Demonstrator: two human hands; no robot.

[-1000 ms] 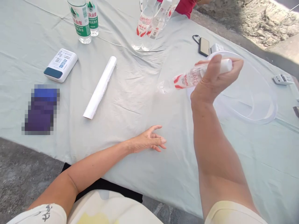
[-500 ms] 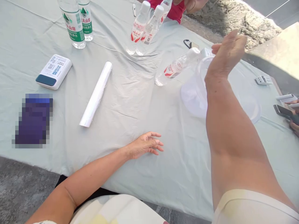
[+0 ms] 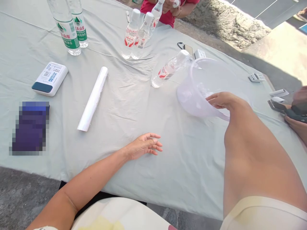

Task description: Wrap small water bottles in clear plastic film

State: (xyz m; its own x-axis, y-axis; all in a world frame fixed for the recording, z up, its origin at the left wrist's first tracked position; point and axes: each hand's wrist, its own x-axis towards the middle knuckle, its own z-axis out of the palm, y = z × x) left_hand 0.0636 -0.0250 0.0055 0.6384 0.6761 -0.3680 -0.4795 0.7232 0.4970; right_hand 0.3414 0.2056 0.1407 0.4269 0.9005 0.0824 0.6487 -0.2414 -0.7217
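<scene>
My left hand (image 3: 144,145) rests on the pale green cloth (image 3: 134,105), fingers loosely apart and holding nothing. My right hand (image 3: 222,100) is closed on the near rim of a clear plastic basin (image 3: 199,80), which is tipped up on its side with its mouth facing right. A small water bottle with a red label (image 3: 168,68) lies on the cloth just left of the basin, its white cap touching the basin's wall.
A white roll (image 3: 92,99), a white power bank (image 3: 50,78) and a blurred blue object (image 3: 30,126) lie to the left. Green-label bottles (image 3: 68,32) and small red-label bottles (image 3: 136,35) stand at the back. Another person's hands (image 3: 297,115) hold a phone at the right edge.
My right hand let go of the small bottle, which now lies on the cloth. The hand came down onto the basin's rim, and the basin has tipped up. My left hand stayed put.
</scene>
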